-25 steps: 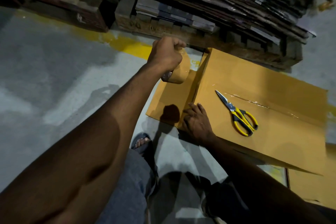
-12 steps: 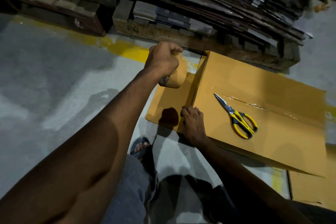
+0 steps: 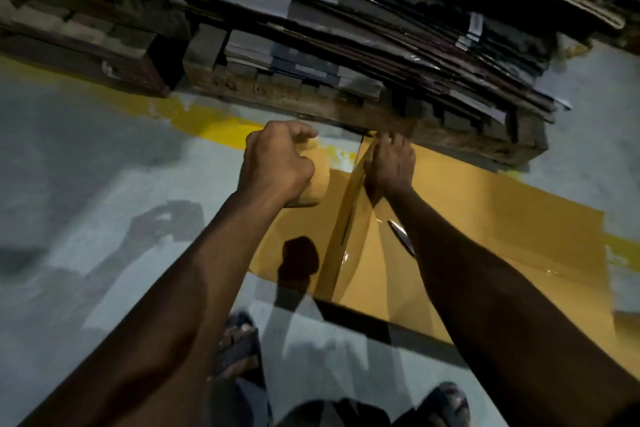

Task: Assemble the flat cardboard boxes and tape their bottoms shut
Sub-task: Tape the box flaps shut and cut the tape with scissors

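Left hand [image 3: 277, 163]: closed around a roll of tape [image 3: 313, 180], held just above the floor, beside the box's left flap.
Right hand [image 3: 389, 163]: fingers spread and pressed flat on the far left corner of the box [image 3: 485, 236], gripping nothing.
Tape: brown roll, mostly hidden under the left hand; a shiny strip [image 3: 349, 239] runs from near the right hand back toward the person along the box's left edge.
Box: flattened brown cardboard, lying on the floor [image 3: 86, 184] under and to the right of the right hand, with a flap [image 3: 294, 236] spread out below the left hand.
Scissors [image 3: 401, 241]: on the box, just behind the right hand, only the blade tip showing from under the right forearm.
Pallet [image 3: 346, 107]: wooden, just beyond both hands, loaded with flat cardboard sheets [image 3: 381, 28].
Yellow line [image 3: 207, 121]: painted on the floor, beyond the left hand.
Feet: sandals [image 3: 239, 347] near the bottom, below both arms.
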A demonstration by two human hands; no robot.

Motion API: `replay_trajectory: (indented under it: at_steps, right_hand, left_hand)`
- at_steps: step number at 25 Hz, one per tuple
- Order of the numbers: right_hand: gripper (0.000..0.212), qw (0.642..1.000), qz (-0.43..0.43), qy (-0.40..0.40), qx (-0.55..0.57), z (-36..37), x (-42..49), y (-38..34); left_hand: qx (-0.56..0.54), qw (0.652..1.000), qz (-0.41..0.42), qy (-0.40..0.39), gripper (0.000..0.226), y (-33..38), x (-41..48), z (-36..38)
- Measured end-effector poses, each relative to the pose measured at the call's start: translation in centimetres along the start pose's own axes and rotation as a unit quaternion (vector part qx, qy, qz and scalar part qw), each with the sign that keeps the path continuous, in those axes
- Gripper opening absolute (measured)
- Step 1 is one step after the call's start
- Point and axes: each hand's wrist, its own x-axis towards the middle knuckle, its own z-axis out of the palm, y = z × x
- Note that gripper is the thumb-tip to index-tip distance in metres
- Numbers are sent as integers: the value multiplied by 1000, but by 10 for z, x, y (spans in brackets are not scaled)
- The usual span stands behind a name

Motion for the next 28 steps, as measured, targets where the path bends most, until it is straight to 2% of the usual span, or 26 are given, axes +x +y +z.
replay_trajectory:
  at_steps: [2, 4, 8, 10, 14, 16, 18, 20, 22, 24, 26, 28]
  right_hand:
    - [65, 996, 49, -75, -2, 5, 47, 6]
    - [63, 991, 59, -120, -13, 17, 71, 9]
    - [37, 997, 37, -60, -6, 35, 84, 17]
    - [38, 999, -9, -37, -2, 37, 79, 23]
    - [53, 996, -79, -33, 1, 39, 69, 26]
    - [51, 992, -97, -33, 70, 31, 67, 26]
    - [37, 972, -54, -29, 227, 18, 63, 31]
    - [33, 951, -32, 11, 306, 3, 44, 44]
    - [32, 963, -51, 32, 261, -9, 2, 65]
    - [38, 984, -93, -6, 153, -18, -57, 91]
    - [46, 989, -142, -39, 33, -19, -115, 114]
    - [40, 987, -154, -35, -44, -13, -153, 136]
  left_hand:
    - [9, 1000, -5, 9, 57, -2, 10, 4]
    - [14, 1000, -10, 12, 56, -3, 15, 7]
    - [28, 999, 4, -15, 56, -2, 20, 21]
    - [33, 999, 6, -27, 56, 0, 21, 24]
    - [37, 999, 16, -36, 56, 8, 15, 30]
    - [40, 998, 23, -35, 55, 12, 13, 33]
    - [36, 999, 23, -34, 54, 16, 11, 34]
    - [34, 999, 21, -32, 53, 21, 8, 36]
    - [38, 998, 31, -32, 53, 30, 1, 41]
    - [37, 998, 45, -38, 53, 45, -10, 51]
    - [31, 995, 69, -59, 54, 62, -25, 67]
    - [31, 992, 91, -85, 57, 75, -38, 86]
